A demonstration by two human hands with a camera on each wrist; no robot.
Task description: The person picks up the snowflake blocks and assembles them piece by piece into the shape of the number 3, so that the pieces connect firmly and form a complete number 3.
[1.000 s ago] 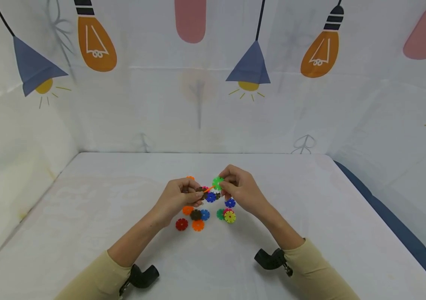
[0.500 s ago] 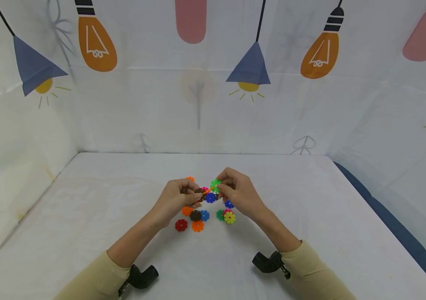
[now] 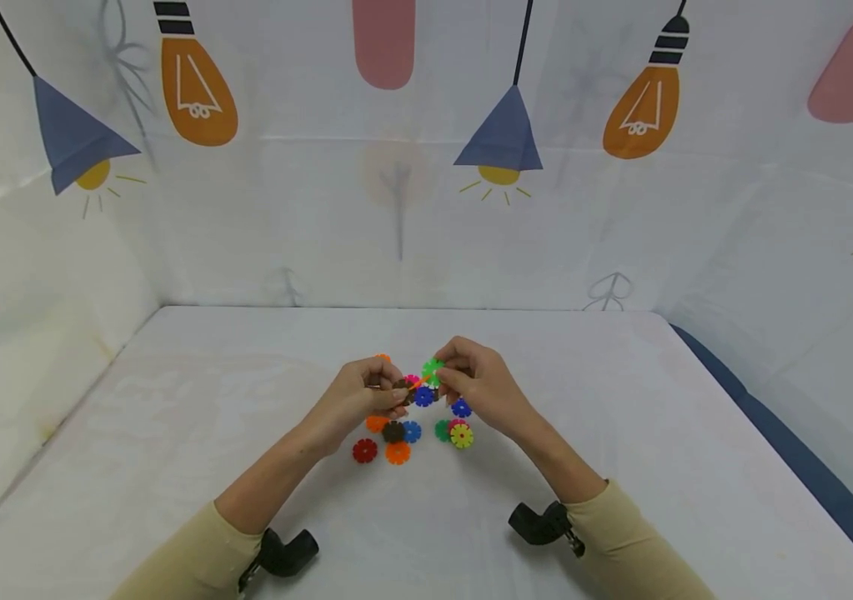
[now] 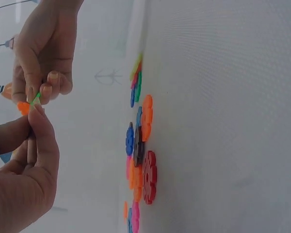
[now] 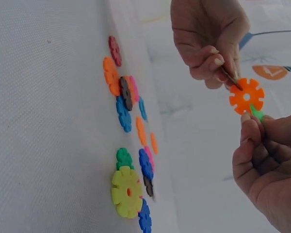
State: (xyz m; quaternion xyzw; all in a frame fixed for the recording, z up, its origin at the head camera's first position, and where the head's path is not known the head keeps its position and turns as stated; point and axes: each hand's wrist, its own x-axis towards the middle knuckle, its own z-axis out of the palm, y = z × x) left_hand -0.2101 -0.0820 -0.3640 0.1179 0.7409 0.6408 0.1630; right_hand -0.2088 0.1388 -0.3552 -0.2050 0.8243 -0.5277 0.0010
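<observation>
Both hands meet above the table, working on notched interlocking plastic discs. My left hand (image 3: 354,398) pinches a dark brown interlocking disc (image 5: 230,77) between thumb and fingers. An orange disc (image 5: 238,103) stands on edge, joined to that brown one. From the other side my right hand (image 3: 482,385) pinches a bright green interlocking disc (image 3: 432,372), whose edge meets the orange disc's rim at a slot. How deep the green edge sits is hard to tell. Fingers cover much of the brown and green discs in the wrist views.
Loose discs lie below the hands: a red one (image 3: 364,451), an orange one (image 3: 398,453), a black one (image 3: 393,432), a yellow one (image 3: 461,436) and several more, some overlapping. White sheet walls with printed lamps enclose the white table (image 3: 208,392).
My right hand has moved slightly left and down, bringing the green disc closer to the orange one. My left hand has stayed nearly still.
</observation>
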